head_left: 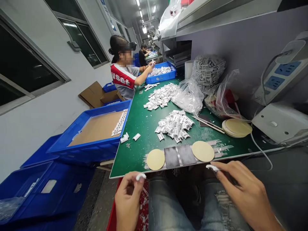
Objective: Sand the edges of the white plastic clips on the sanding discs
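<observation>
My left hand point(128, 199) pinches one white piece point(141, 176), my right hand point(243, 186) pinches a second piece point(211, 167), both near the worktop point(133, 157) edge; handling step, I'd say, next move needing steady grip.

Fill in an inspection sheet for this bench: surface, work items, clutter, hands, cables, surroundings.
Surface: green tabletop, pale specks scattered on it, whitish streaks along its near edge.
Work items: near heap of white pieces, with a farther heap behind; two dark rectangles lie between two cream discs.
Clutter: crumpled clear bag, thin sticks and stacked cream discs.
Hands: left hand pinches a white piece; right hand pinches another white piece.
Cables: white cable hangs over the table's near edge; another is plugged into the power strip.
Surroundings: co-worker at a blue bin; large blue tray beside the table.
</observation>
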A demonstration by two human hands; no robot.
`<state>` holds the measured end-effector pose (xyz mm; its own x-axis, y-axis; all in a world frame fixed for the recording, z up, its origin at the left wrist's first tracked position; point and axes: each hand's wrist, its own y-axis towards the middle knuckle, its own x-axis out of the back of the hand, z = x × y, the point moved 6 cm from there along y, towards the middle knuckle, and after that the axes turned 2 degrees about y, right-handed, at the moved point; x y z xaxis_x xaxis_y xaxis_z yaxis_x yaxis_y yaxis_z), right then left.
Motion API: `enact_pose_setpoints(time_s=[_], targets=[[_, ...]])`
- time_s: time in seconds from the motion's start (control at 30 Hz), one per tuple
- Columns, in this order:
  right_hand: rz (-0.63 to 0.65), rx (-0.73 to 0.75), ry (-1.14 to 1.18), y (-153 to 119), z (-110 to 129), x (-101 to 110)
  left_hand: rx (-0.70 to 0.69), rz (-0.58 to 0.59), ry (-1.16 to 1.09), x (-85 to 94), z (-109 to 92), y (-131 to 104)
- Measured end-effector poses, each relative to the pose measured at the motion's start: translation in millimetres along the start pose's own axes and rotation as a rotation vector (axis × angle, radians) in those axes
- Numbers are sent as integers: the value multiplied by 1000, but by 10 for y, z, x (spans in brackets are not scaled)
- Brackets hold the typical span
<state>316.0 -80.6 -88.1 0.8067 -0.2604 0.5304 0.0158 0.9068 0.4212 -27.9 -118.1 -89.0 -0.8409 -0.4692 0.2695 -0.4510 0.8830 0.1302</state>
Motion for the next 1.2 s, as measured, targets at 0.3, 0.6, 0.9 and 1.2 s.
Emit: enact_pose_setpoints(time_s=[0.3, 0.6, 0.9, 1.2], targets=[[145, -488, 773, 263, -135, -206, 492, 142, -909, -314, -123, 21], [153, -274, 413, 837, -210, -253, 54, 267, -121, -427, -306, 484], [405, -55, 56, 1188, -155, -286, -61, 750, 485, -627, -352, 1045], [467, 11, -100, 1306, -191, -265, -39, 815, 600, -753, -484, 1284]])
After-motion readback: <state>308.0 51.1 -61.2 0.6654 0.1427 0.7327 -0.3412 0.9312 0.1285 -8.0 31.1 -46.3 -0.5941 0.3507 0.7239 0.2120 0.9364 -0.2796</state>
